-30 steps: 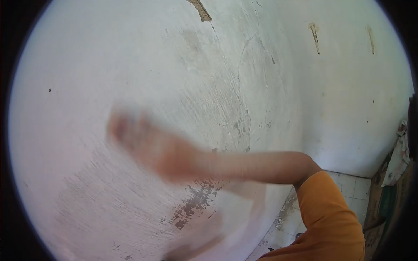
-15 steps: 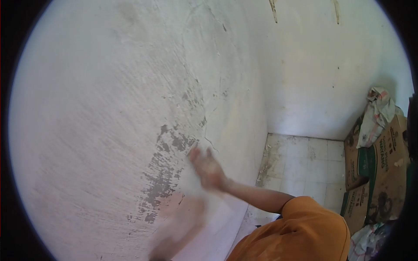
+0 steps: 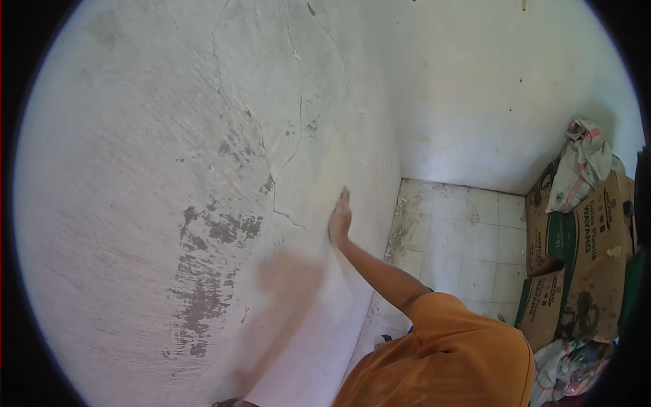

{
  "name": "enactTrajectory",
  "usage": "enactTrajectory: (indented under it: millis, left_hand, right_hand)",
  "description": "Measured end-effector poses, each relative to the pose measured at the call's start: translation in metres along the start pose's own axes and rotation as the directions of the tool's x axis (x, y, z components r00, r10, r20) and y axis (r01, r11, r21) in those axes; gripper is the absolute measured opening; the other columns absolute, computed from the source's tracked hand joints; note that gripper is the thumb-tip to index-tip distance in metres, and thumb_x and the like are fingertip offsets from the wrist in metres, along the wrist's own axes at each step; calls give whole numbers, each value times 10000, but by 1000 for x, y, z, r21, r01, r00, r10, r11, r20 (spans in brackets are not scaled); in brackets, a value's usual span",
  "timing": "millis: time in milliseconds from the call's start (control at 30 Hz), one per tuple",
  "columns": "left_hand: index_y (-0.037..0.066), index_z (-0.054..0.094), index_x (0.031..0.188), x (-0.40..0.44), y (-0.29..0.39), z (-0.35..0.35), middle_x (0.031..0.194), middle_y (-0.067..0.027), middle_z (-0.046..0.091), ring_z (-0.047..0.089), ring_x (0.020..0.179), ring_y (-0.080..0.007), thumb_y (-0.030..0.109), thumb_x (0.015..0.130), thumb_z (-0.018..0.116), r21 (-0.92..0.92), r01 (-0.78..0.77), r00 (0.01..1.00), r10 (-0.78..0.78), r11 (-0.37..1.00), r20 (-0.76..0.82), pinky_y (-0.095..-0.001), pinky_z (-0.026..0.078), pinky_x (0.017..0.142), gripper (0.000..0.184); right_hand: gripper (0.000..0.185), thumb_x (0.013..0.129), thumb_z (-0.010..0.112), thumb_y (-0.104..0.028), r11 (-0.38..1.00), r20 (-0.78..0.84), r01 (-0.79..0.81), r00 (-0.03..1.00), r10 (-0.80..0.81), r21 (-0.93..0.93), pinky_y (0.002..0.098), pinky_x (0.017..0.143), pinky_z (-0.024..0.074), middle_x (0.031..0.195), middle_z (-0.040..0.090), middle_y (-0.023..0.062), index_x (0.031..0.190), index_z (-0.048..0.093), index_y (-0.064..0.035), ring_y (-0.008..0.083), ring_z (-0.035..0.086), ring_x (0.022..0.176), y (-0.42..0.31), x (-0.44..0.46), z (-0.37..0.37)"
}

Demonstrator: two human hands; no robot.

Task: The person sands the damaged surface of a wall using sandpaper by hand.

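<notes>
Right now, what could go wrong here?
1. The bare right hand is close to the cracked wall; rough edges could scrape it, though I can't tell whether it touches.
2. The flaked patch might shed bits if rubbed.
3. The sack by the cardboard boxes could slide if bumped.

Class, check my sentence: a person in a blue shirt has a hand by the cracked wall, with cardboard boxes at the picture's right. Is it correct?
Not quite: the shirt is orange, not blue, as the head view shows. The rest stands: the right hand is by the cracked wall, and cardboard boxes are at the picture's right.
</notes>
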State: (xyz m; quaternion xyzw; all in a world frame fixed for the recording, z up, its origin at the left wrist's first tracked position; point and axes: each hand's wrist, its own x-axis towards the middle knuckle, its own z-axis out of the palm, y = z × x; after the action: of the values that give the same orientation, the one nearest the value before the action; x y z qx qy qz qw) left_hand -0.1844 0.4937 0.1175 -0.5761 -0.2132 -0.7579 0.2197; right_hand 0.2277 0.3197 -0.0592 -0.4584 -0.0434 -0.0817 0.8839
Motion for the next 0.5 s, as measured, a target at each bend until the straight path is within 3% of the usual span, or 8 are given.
enactTrajectory:
  millis: [67, 167, 233, 300, 400, 433, 467, 500]
  left_hand:
    - [50, 494, 644, 2, 15, 1, 580, -53, 475, 427, 493, -179, 357, 927, 528, -91, 84, 996, -81, 992, 42, -308, 384, 494, 419]
    - [42, 480, 679, 1, 46, 2, 632, -65, 465, 435, 544, -192, 296, 923, 506, -241, 213, 974, -185, 947, 134, -309, 406, 560, 354]
    - [37, 470, 702, -1, 85, 14, 666, -72, 459, 441, 578, -201, 256, 921, 491, -314, 295, 947, -234, 902, 218, -309, 421, 605, 310]
    - [32, 460, 725, -41, 93, 14, 701, -80, 453, 446, 612, -210, 215, 918, 477, -346, 374, 910, -268, 860, 317, -309, 436, 649, 267]
    - [33, 445, 697, -44, 205, 13, 614, -68, 414, 406, 499, -169, 201, 921, 480, -562, 541, 819, -237, 626, 523, -401, 478, 664, 282]
    - [37, 451, 698, -50, 230, 12, 513, -27, 351, 343, 423, -138, 224, 941, 471, -634, 572, 787, -130, 520, 603, -407, 482, 585, 307]
    - [9, 470, 722, -58, 247, 13, 543, -69, 447, 411, 443, -141, 242, 924, 447, -683, 594, 758, -11, 424, 652, -308, 451, 503, 309]
    - [18, 479, 727, -68, 264, 16, 449, -17, 366, 354, 391, -112, 198, 960, 454, -695, 610, 748, 15, 382, 664, -318, 460, 460, 296]
  right_hand:
    - [489, 1010, 291, -189, 919, -360, -197, 931, 65, -343, 308, 1148, 149, 1522, 231, 168, 1419, 258, 77, 247, 224, 1409, -31, 29, -5]
    - [483, 961, 309, -94, 673, 47, 428, 861, -506, -604, 346, 1134, 207, 1484, 291, 214, 1415, 287, 69, 313, 282, 1383, -45, 5, 23]
    - [511, 874, 414, -11, 484, 529, 771, 636, -562, -413, 411, 1134, 219, 1447, 347, 241, 1376, 365, 68, 342, 304, 1373, -67, -21, 13]
    - [502, 846, 448, -5, 323, 685, 866, 500, -530, -382, 441, 1124, 239, 1413, 394, 245, 1340, 414, 71, 346, 342, 1351, -27, -15, -29]
    - [566, 806, 415, 49, 552, 410, 470, 881, -237, -689, 435, 1073, 322, 1364, 437, 248, 1370, 363, 36, 388, 405, 1278, 43, -20, -145]
    - [557, 821, 415, 34, 571, 252, 180, 967, 48, -801, 449, 1076, 313, 1354, 431, 269, 1374, 353, 28, 395, 378, 1291, 59, -37, -194]
    - [564, 810, 438, 15, 465, 195, 116, 973, 126, -878, 458, 1046, 352, 1321, 446, 280, 1369, 364, 5, 413, 406, 1257, 112, -59, -258]
    - [550, 808, 450, -3, 454, 141, 80, 985, 103, -887, 464, 1007, 395, 1284, 462, 280, 1354, 385, -16, 440, 464, 1181, 143, -81, -312]
